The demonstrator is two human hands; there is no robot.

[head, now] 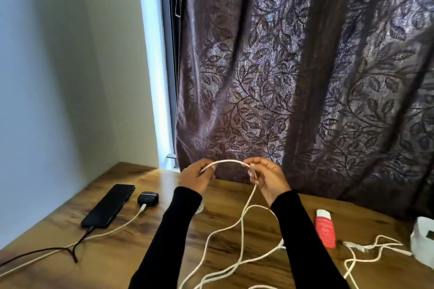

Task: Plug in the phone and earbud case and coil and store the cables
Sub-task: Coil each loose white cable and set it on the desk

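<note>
Both my hands are raised above the wooden table [70, 216], holding a white cable [231, 161] that arches between them. My left hand [196, 177] grips one end of the arch, and my right hand [266, 177] pinches the other. From the right hand the cable hangs down in loose loops [242, 237] onto the table. At the left lies a black phone [108, 205] with a dark cable [77, 245] in its near end. Beside it sits a black earbud case [148, 198] with a white cable [122, 224] plugged in.
A red tube [325, 229] lies on the table at the right. Further right are a white box-like object [422, 239] and another tangled white cable [373, 250]. A dark leaf-patterned curtain [305, 77] hangs behind the table; a wall stands at the left.
</note>
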